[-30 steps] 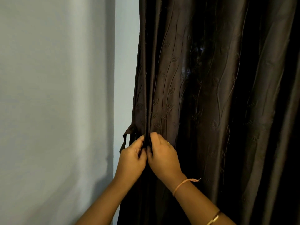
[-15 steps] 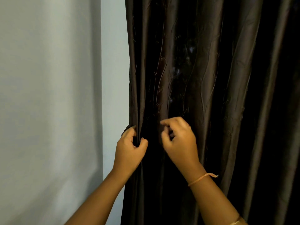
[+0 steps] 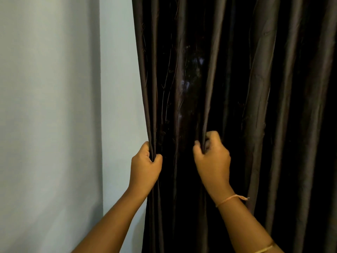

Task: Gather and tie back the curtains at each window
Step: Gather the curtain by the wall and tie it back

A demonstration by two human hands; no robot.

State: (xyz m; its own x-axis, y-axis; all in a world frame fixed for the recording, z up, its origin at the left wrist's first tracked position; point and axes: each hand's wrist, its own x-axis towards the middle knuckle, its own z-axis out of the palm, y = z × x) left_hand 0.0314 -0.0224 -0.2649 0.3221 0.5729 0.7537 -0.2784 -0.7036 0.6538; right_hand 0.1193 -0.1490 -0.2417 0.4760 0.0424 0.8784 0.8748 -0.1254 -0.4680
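A dark brown curtain with a faint leaf pattern hangs in long vertical folds and fills the right two thirds of the view. My left hand grips the curtain's left edge at about waist height. My right hand pinches a fold a hand's width to the right, with the fabric between thumb and fingers. A thin orange thread circles my right wrist. No tie-back strap shows in this view.
A pale wall takes up the left third, with a corner edge and a narrow lighter strip of wall next to the curtain. The window itself is hidden behind the fabric.
My hands were together at the curtain's edge near a small strap. The right hand has moved rightward and closed on a separate fold, while the left hand stays on the edge. The strap is out of sight.
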